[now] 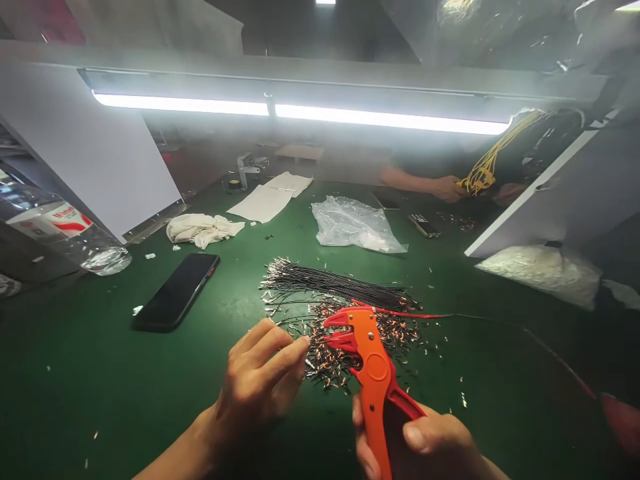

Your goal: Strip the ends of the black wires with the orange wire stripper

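My right hand is wrapped round the handles of an orange and red wire stripper at the lower middle. The tool's red jaws point left and stand apart. Just left of the jaws, my left hand has its thumb and index finger pinched together; whatever lies between the fingertips is too small to make out. Beneath the tool spreads a pile of cut wire scraps with copper and black bits. Behind it lies a bundle of black wires with bare metal ends at the left.
A black phone, a cloth and a plastic bottle are on the left. Further back lie paper sheets and a plastic bag. Across the table, another person's hand holds yellow wires. A filled bag sits right.
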A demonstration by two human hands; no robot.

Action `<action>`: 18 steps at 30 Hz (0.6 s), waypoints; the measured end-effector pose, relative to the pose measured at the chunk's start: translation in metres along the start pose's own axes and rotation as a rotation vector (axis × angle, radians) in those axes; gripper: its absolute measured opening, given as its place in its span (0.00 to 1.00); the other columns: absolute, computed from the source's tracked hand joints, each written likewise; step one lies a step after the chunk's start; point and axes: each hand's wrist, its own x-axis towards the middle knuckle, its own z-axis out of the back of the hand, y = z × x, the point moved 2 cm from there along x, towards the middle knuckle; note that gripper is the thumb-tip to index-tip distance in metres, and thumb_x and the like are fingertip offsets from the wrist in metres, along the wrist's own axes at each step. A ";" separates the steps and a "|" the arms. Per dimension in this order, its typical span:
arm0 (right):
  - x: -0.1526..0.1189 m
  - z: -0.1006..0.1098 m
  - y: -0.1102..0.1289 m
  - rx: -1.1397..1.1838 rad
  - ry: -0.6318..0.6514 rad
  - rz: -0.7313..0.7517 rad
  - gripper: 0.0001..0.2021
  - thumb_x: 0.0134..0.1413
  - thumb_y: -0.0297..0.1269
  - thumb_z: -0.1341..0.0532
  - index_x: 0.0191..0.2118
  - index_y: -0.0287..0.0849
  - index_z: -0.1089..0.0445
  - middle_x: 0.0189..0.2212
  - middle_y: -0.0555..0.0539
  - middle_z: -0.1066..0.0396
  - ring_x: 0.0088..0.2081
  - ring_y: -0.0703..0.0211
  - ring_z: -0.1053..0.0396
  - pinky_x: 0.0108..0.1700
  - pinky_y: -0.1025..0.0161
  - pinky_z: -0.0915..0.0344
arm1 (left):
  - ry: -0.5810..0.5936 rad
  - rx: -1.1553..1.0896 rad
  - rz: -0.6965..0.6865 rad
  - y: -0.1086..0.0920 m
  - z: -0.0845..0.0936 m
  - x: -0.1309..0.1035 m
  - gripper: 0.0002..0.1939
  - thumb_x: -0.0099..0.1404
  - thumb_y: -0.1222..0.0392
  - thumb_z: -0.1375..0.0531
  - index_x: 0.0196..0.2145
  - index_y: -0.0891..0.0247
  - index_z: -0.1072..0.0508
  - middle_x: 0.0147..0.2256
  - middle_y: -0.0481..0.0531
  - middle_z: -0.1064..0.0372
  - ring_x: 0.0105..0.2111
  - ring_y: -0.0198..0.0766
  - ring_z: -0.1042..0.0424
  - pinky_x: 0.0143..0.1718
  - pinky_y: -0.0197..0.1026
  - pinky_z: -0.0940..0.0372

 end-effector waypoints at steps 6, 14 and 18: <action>-0.001 0.004 -0.003 0.008 0.023 -0.059 0.25 0.37 0.35 0.36 0.45 0.27 0.27 0.28 0.38 0.24 0.26 0.60 0.30 0.29 0.68 0.40 | -0.017 0.018 0.010 -0.004 -0.002 -0.001 0.11 0.61 0.75 0.38 0.39 0.64 0.26 0.26 0.49 0.31 0.28 0.35 0.36 0.29 0.39 0.37; -0.008 0.001 -0.002 0.036 -0.016 -0.074 0.25 0.33 0.31 0.35 0.44 0.26 0.26 0.32 0.36 0.23 0.28 0.60 0.29 0.29 0.69 0.40 | -0.042 -0.003 -0.011 -0.003 -0.003 0.000 0.14 0.60 0.79 0.40 0.41 0.66 0.27 0.26 0.48 0.28 0.28 0.35 0.34 0.31 0.39 0.35; -0.007 0.000 -0.003 0.027 -0.058 -0.025 0.25 0.34 0.32 0.34 0.44 0.28 0.28 0.29 0.37 0.24 0.30 0.56 0.27 0.32 0.66 0.37 | -0.041 -0.058 0.021 -0.004 -0.004 0.000 0.12 0.62 0.77 0.41 0.40 0.64 0.28 0.28 0.50 0.28 0.28 0.34 0.33 0.29 0.37 0.34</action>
